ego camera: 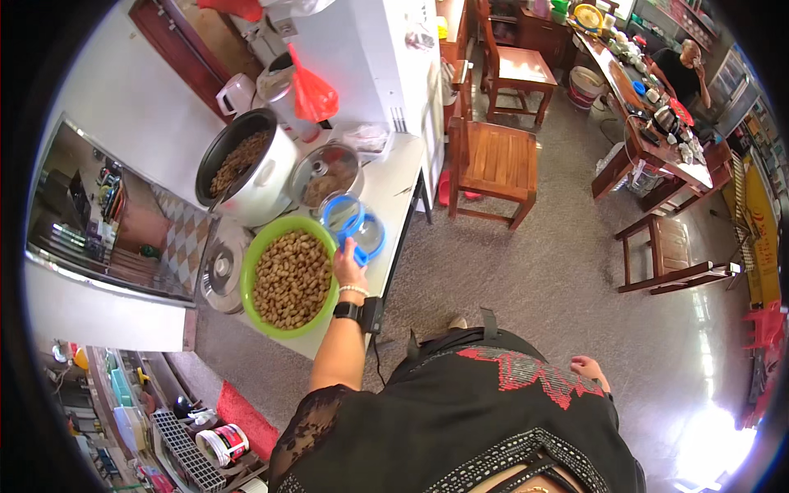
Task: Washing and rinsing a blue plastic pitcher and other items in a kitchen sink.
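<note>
My left hand [350,266] grips the blue handle of a clear, blue-rimmed cup [343,213] above the table edge. Just beside it is a second clear container with a blue rim [383,237]; whether the two are joined is unclear. Left of the hand, a green plastic basin [248,280] holds unshelled peanuts [293,280]. Behind the basin, a large white cooker [266,192] stands without its lid, more brown peanuts inside. A glass lid with a knob [325,172] lies near the cup. My right hand [588,368] hangs at my side, fingers partly curled, its palm hidden.
The white table [397,163] also carries a round metal lid [220,268], a red plastic bag [314,95] and a pale jug [236,95]. Wooden chairs [502,157] stand to the right. Beyond, a person [678,71] sits at a cluttered wooden table [641,132].
</note>
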A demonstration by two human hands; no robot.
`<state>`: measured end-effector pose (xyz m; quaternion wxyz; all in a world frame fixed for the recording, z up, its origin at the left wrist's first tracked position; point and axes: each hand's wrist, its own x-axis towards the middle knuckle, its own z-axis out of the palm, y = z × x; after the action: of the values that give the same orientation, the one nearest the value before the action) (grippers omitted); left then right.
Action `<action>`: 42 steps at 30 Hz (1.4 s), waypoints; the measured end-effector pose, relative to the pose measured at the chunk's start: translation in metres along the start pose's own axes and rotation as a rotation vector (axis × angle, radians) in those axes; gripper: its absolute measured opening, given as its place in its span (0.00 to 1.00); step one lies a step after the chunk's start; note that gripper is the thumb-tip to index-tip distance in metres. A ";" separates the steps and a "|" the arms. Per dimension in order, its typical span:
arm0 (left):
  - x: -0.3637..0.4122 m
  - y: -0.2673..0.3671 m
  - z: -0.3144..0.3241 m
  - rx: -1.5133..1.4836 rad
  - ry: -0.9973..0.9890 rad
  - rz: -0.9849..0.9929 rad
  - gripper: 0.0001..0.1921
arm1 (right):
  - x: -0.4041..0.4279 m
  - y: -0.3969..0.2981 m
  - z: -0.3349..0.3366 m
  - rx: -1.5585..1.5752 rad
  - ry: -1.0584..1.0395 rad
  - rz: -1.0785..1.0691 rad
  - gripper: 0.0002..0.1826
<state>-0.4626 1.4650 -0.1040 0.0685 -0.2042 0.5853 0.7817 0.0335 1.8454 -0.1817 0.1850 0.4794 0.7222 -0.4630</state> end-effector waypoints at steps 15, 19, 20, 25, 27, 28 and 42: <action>-0.019 -0.019 -0.003 0.204 0.494 0.035 0.31 | 0.093 0.038 -0.074 0.064 0.136 0.288 0.16; -0.038 -0.069 -0.009 0.549 0.390 -0.321 0.19 | 0.131 0.008 -0.114 0.145 0.094 0.206 0.17; -0.059 -0.076 0.029 0.619 0.308 -0.346 0.15 | 0.140 0.010 -0.129 0.158 0.099 0.206 0.17; -0.108 -0.051 0.276 0.851 -0.787 0.070 0.09 | 0.176 0.045 -0.207 -0.067 0.120 0.228 0.16; -0.153 -0.013 0.410 0.962 -1.495 0.536 0.11 | 0.185 0.047 -0.249 -0.120 0.112 0.213 0.16; -0.183 -0.005 0.467 0.891 -1.756 0.641 0.12 | 0.193 0.052 -0.269 -0.151 0.118 0.183 0.16; -0.435 0.006 0.711 -0.888 -2.911 0.596 0.13 | 0.355 -0.120 -0.360 -0.242 0.049 -0.292 0.19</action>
<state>-0.2399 2.1910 0.2396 0.3422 0.8223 -0.2370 0.3880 -0.1738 2.3214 -0.1946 0.1545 0.3550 0.8388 -0.3829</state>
